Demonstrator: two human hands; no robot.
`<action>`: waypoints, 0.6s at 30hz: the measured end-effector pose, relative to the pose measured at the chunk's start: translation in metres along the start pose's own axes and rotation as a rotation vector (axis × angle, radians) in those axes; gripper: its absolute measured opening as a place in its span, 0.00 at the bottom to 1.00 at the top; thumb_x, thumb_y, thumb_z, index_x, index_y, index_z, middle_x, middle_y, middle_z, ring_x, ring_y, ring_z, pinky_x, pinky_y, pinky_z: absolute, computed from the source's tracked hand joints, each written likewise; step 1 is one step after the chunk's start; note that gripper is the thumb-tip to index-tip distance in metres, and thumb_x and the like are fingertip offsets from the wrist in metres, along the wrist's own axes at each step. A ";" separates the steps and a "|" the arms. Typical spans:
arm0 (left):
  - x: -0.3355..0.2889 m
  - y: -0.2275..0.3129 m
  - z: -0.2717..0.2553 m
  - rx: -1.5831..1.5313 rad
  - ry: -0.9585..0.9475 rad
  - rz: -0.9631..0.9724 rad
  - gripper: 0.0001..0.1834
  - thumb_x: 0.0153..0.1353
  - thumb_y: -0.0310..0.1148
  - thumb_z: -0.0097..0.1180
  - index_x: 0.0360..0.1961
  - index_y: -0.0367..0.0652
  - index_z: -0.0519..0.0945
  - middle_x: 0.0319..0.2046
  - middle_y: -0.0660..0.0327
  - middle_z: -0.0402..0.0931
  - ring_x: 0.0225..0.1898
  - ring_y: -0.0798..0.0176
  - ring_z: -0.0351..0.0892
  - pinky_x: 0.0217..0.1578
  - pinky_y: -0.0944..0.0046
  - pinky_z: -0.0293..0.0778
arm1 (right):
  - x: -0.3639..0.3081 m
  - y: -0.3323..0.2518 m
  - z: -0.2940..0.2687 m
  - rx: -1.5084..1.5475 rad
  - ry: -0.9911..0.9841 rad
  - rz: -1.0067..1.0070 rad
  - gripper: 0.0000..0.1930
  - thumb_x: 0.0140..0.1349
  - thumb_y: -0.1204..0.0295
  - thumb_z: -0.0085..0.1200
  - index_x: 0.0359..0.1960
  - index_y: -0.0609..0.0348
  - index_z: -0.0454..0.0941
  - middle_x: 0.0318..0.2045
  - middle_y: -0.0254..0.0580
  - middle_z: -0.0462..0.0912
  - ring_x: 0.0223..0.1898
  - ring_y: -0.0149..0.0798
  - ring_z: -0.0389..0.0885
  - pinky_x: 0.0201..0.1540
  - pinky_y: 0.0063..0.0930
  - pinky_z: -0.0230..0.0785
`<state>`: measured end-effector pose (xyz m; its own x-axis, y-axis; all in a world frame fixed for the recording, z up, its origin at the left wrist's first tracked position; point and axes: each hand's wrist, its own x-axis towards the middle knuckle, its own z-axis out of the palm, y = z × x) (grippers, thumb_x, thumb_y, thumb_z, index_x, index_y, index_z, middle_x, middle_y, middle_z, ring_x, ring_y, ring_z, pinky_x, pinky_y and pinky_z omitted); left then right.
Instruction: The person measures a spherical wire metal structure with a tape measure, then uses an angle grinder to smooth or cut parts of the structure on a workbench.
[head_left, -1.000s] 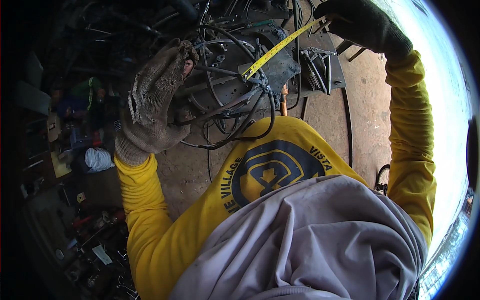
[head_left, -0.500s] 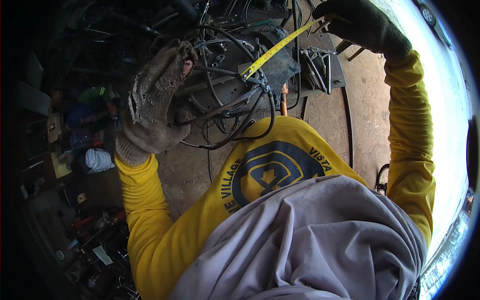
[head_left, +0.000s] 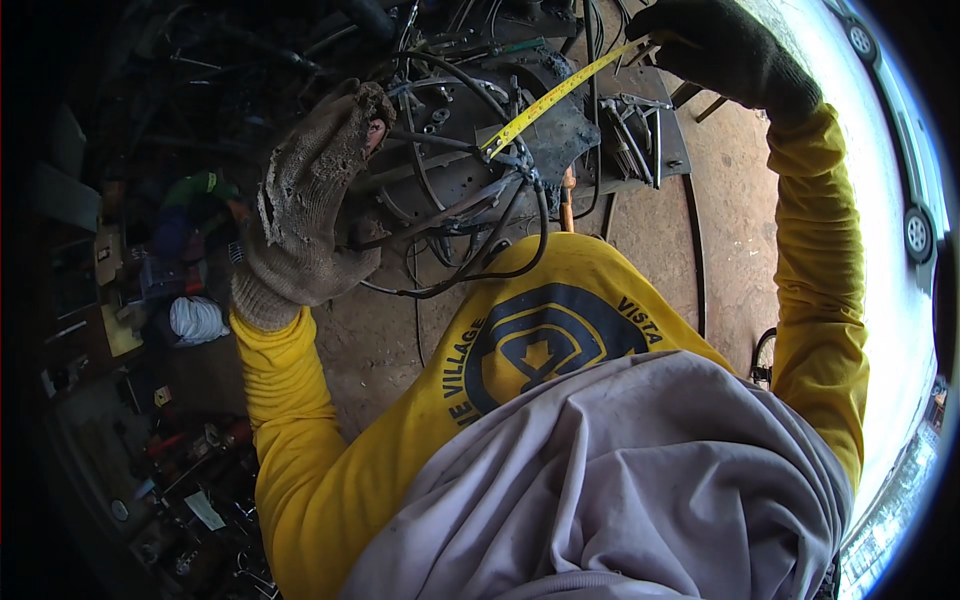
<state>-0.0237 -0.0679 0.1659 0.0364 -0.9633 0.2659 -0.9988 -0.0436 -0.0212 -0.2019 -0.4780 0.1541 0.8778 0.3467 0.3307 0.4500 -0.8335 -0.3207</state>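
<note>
My left hand (head_left: 315, 200), in a worn, torn brown knit glove, is closed around the left side of a frame of bent dark metal rods (head_left: 455, 208). The frame's curved rods meet at a joint on the right, and one loop hangs over the front of my yellow shirt. At the upper right, my right hand (head_left: 725, 55), in a dark glove, is closed on the far end of a yellow tape measure (head_left: 560, 93). Its blade stretches down and left to the rod joint. The tape's case is not visible, probably covered by the glove.
A dark metal workbench (head_left: 655, 165) lies beyond the frame, with clamps or bars (head_left: 628, 135) on its right part. An orange-handled tool (head_left: 567, 200) hangs at its edge. Left are a person in green (head_left: 190, 195), a white sack (head_left: 198, 320) and scattered tools. A car (head_left: 915, 190) is outside right.
The car outside has moved down along the right edge, showing more of its side. The person at left has shifted slightly. My hands, frame and tape are nearly still.
</note>
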 end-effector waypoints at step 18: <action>-0.016 -0.006 0.029 0.033 0.224 -0.138 0.40 0.51 0.35 0.64 0.69 0.39 0.71 0.65 0.47 0.71 0.62 0.42 0.74 0.59 0.49 0.73 | -0.035 -0.001 0.137 0.883 0.257 1.060 0.18 0.70 0.64 0.55 0.54 0.64 0.82 0.40 0.41 0.86 0.36 0.31 0.84 0.39 0.26 0.80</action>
<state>-0.0174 -0.0601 0.1339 0.1610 -0.8652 0.4748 -0.9832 -0.1828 0.0002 -0.2107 -0.4304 0.0215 0.8494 -0.4363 -0.2969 -0.3611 -0.0704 -0.9299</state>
